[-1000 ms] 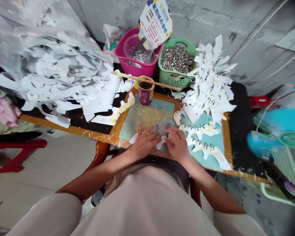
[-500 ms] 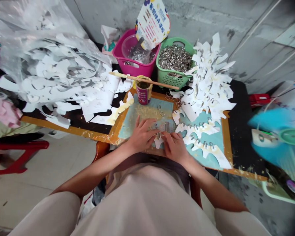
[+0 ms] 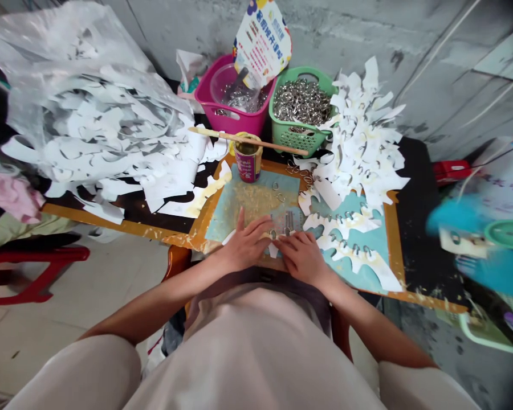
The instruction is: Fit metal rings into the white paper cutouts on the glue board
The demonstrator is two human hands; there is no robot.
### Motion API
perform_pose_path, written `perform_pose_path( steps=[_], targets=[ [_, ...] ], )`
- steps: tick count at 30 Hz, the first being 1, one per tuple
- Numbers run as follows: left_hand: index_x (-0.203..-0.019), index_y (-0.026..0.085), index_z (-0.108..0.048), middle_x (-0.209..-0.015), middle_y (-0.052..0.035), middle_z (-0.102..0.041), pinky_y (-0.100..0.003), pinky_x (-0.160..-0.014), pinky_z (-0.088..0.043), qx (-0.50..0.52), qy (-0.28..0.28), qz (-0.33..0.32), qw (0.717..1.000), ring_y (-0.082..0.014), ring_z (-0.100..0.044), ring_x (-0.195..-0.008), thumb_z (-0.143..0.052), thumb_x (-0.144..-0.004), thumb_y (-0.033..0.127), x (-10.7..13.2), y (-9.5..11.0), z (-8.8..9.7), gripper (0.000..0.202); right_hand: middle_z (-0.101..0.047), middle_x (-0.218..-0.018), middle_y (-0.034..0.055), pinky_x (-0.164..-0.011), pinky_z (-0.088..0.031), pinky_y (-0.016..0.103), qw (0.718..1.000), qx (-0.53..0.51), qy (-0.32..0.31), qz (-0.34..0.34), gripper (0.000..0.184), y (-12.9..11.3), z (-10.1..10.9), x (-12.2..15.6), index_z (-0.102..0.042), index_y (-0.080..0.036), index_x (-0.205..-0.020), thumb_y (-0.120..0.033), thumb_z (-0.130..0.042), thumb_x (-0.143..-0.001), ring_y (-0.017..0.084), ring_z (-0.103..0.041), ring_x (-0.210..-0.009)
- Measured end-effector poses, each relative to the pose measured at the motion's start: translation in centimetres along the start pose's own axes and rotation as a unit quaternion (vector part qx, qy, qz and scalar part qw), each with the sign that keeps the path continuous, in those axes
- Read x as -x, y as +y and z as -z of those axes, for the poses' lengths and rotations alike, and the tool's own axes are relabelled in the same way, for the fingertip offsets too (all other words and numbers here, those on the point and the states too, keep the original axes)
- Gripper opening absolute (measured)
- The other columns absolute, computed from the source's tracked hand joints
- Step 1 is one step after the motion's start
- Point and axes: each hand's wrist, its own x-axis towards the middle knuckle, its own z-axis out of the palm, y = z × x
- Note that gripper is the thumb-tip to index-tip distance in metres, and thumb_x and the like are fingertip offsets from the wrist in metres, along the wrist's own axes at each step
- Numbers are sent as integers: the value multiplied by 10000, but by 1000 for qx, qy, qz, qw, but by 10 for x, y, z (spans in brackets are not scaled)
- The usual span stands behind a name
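Note:
My left hand (image 3: 247, 246) and my right hand (image 3: 301, 259) rest at the near edge of a pale teal mat (image 3: 250, 208), with fingertips meeting over a small white paper cutout (image 3: 273, 249). Small metal rings (image 3: 273, 233) stand at the fingertips, partly hidden by my fingers. A few loose rings (image 3: 276, 186) lie farther up the mat. Right of my right hand, ringed white cutouts (image 3: 346, 225) lie on the mat. Beyond my hands stands a glue-stained can (image 3: 248, 162) with a wooden stick (image 3: 248, 141) across it.
A green basket of metal rings (image 3: 301, 108) and a pink basket (image 3: 228, 99) stand at the back. White cutouts are heaped at right (image 3: 361, 142) and in a clear plastic bag at left (image 3: 89, 114). A blurred blue fan (image 3: 491, 250) stands at right.
My fingers have come closer together and lower over the small cutout, with my right hand flatter. The view has drifted slightly, and the blue fan looks different.

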Motion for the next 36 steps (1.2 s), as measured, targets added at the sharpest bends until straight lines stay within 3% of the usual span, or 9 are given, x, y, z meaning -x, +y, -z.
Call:
perform_pose_path(
  steps=[3, 9, 16, 21, 28, 30, 33, 35, 36],
  targets=[
    [-1146, 176, -627, -1415, -149, -535, -694, -1185, 8, 40, -39, 26, 998, -342, -356, -1421, -541, -851, 126, -5, -5, 10, 311, -637, -1302, 81, -908, -335, 448, 1000, 12, -12, 2, 440, 1, 0, 0, -583, -217, -1334, -193, -531, -897, 287, -498, -1067],
    [-1173, 193, -578, -1076, -71, -738, -609, -1225, -39, 62, -78, -108, 989, -200, -511, -1327, -365, -964, 49, -25, -25, 1, 332, -656, -1261, 80, -876, -329, 445, 1000, 13, -10, 4, 435, 1, -1, 0, -576, -220, -1343, -202, -523, -911, 287, -499, -1038],
    [-1032, 152, -570, -998, -56, -716, -529, -1241, -167, 84, -22, -81, 993, -136, -678, -1003, -412, -950, 60, -11, -24, -15, 201, -693, -1069, 119, -870, -350, 417, 999, 4, 7, -34, 339, -3, -3, 2, -593, -126, -1263, -214, -459, -964, 278, -511, -1011],
    [-1099, 134, -582, -1091, -117, -704, -580, -1226, -154, 61, -44, -53, 996, -203, -631, -1155, -436, -907, 42, -5, -12, -6, 258, -664, -1205, 110, -875, -330, 430, 999, 32, -13, -19, 289, -8, 1, -1, -630, -173, -1201, -247, -468, -973, 277, -510, -1032],
    [-1184, 136, -617, -1188, -127, -684, -602, -1223, -98, 22, -92, -30, 995, -278, -511, -1316, -507, -896, 156, 7, 9, 5, 309, -702, -1065, 110, -904, -381, 456, 999, 6, -8, -50, 234, -16, 4, -7, -663, -180, -1078, -276, -472, -982, 283, -559, -1029],
    [-1225, 134, -603, -1224, -134, -665, -611, -1220, -67, 16, -83, -10, 996, -281, -507, -1317, -491, -911, 165, 13, 14, 2, 334, -717, -1054, 85, -888, -438, 417, 996, -62, 37, -57, 235, -10, 6, -1, -663, -199, -1113, -250, -480, -975, 249, -597, -991],
    [-1270, 157, -586, -1244, -126, -648, -635, -1208, -12, 24, -76, 18, 997, -287, -486, -1332, -479, -920, 166, 19, 19, -1, 366, -712, -988, 56, -791, -505, 334, 958, -143, 200, -147, 243, 2, 17, 5, -652, -224, -1132, -240, -468, -974, 189, -634, -844],
    [-1269, 165, -589, -1252, -134, -635, -663, -1191, 19, 24, -68, 31, 997, -300, -477, -1332, -481, -919, 174, 21, 22, -1, 366, -675, -1043, 88, -783, -516, 336, 929, -129, 288, -194, 241, 6, 26, -2, -642, -205, -1142, -259, -504, -952, 197, -629, -863],
    [-1259, 167, -597, -1258, -145, -626, -679, -1179, 25, 17, -63, 39, 997, -312, -471, -1333, -486, -917, 184, 21, 23, -1, 361, -653, -1085, 109, -814, -513, 352, 932, -113, 290, -187, 250, 7, 29, -10, -643, -192, -1147, -259, -530, -935, 214, -620, -919]
  ],
)
